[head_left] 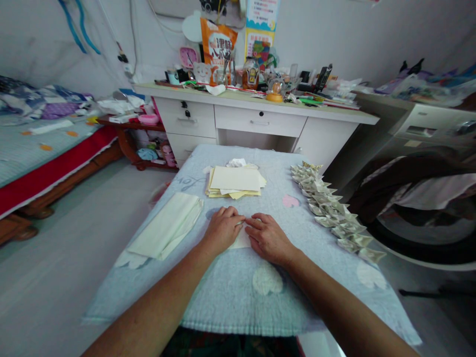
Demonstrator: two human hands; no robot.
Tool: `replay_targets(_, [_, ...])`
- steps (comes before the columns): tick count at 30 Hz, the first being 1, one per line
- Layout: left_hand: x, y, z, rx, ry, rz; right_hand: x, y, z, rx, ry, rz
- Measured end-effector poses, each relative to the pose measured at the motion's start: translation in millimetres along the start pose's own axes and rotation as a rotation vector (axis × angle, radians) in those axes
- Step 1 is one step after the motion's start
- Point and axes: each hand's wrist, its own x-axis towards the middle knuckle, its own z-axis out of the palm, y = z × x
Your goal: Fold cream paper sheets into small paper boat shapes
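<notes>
A small pale sheet of paper [240, 241] lies on the cloth-covered table between my hands. My left hand [223, 228] has its fingers closed at the paper's upper left edge. From the other side, my right hand [267, 237] grips the upper right edge, its fingertips almost meeting those of the left. Both hands cover much of the sheet. Just beyond them is a stack of cream and yellowish paper rectangles [236, 179]. To the left rests a larger folded bundle of pale paper [165, 225]. Several folded paper boats [329, 206] stand in rows along the right side.
A light blue cloth [223, 282] with heart shapes covers the table. Behind it stands a white desk [256, 121] crowded with a jar, an orange snack bag [218, 47] and other items. A front-loading washing machine [416, 148] is at the right, a bed [48, 148] at the left.
</notes>
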Motion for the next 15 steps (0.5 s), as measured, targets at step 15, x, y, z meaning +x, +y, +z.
replay_targets(15, [-4, 10, -5, 0.243, -0.048, 0.029, -22, -4, -24, -0.056, -0.112, 0.021])
